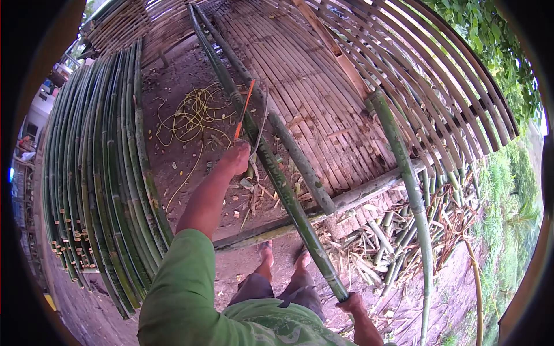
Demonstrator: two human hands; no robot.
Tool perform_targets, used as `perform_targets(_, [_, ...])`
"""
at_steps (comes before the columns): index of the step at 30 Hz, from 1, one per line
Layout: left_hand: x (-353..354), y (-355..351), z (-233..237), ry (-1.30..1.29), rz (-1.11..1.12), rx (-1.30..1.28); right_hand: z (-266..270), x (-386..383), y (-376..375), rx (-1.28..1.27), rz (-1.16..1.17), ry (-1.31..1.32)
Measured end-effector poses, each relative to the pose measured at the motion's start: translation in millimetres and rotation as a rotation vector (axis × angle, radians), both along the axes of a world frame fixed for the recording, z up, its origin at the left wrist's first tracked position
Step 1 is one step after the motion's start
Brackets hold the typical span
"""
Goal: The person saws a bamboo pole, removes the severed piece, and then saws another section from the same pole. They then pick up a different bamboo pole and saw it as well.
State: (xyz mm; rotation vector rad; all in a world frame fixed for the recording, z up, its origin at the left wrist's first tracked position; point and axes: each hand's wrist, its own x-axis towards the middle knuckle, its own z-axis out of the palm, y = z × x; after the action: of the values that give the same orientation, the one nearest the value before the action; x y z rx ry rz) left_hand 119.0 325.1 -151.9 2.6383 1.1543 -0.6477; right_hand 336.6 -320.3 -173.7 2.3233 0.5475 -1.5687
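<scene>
A bow saw (244, 109), with a straight orange strip and a thin grey curved frame, is in my left hand (236, 157). My fingers are closed round its near end, and the saw overlaps the long green bamboo pole (283, 193) in this view. Lower right, my right hand (352, 303) is wrapped round the near end of that same pole. The pole slants away from me, over a crosswise beam (236, 237), to the upper left. Beside it lies a second, duller pole (300, 167), roughly alongside.
Long green bamboo poles (104, 173) are stacked at left. A tangled yellow rope (193, 115) lies on the dirt. Beyond is a split-bamboo platform (311, 109) with a slatted side (427, 75). Another pole (404, 173) leans at right, near a pile of bamboo offcuts (392, 242).
</scene>
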Motion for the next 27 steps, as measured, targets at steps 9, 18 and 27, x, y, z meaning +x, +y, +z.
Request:
perform_targets(9, [9.9, -34.4, 24.1, -0.343, 0.256, 0.086, -24.4, 4.1, -11.8, -0.017, -0.021, 0.095])
perform_targets(18, [-52.8, -251.7, 112.5, -1.187, 0.574, -0.692, 16.0, 4.4, 25.2, 0.041, 0.025, 0.015])
perform_targets(27, [-46.7, -295.1, 76.5, -0.771, 0.150, -0.718, 14.7, 3.6, 22.0, 0.063, 0.060, -0.005])
